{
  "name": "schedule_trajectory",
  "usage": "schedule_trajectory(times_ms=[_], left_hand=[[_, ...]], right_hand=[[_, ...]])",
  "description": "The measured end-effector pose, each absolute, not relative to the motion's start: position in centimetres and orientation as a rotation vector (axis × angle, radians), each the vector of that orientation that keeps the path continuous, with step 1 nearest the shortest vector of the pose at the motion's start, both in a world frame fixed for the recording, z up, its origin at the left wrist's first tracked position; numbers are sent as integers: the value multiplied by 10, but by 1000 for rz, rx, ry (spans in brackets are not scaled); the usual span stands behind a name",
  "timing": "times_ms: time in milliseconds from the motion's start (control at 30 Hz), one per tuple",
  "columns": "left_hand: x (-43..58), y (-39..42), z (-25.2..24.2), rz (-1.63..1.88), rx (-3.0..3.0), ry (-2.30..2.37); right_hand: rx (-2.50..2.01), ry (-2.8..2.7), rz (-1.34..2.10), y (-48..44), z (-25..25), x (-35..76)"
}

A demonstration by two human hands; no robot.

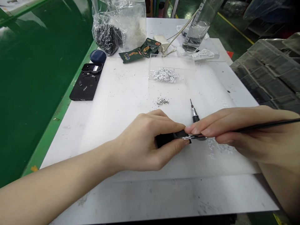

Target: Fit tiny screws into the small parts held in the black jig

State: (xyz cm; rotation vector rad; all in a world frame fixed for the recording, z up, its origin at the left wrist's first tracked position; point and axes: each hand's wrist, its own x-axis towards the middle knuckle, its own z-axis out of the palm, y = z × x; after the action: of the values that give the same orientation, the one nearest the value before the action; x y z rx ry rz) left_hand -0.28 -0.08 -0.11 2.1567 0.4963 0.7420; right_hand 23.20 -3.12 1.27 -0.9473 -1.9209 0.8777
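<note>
The left hand [140,140] pinches a small black part [166,139] narrowly between thumb and fingertips, a thin metal strip showing at its end. Just beside it, the right hand [253,134] closes its fingertips on slim black tweezers [264,127], their silver tip touching that strip. The part is held over a white sheet [112,93], with a small screwdriver [194,112] just behind it, and white bits [220,146] lie scattered below the right hand. Farther off lie dark grit [162,101], more white bits in a clear bag [164,75], a phone [86,84], a blue case [97,56] and a water bottle [197,28].
</note>
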Motion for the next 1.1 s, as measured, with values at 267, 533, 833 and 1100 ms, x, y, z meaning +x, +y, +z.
schedule_trajectory(times_ms=[267,533,833,1100], left_hand=[[-3,-2,0,722,2162,527],[-3,-2,-1,735,2152,515],[-2,-1,1,731,2164,510],[-2,-1,1,725,2162,508]], right_hand=[[-931,-1886,955,-29,16,230],[-941,-1904,948,-29,16,231],[-879,-1906,948,-26,14,231],[-885,-1923,937,-27,15,231]])
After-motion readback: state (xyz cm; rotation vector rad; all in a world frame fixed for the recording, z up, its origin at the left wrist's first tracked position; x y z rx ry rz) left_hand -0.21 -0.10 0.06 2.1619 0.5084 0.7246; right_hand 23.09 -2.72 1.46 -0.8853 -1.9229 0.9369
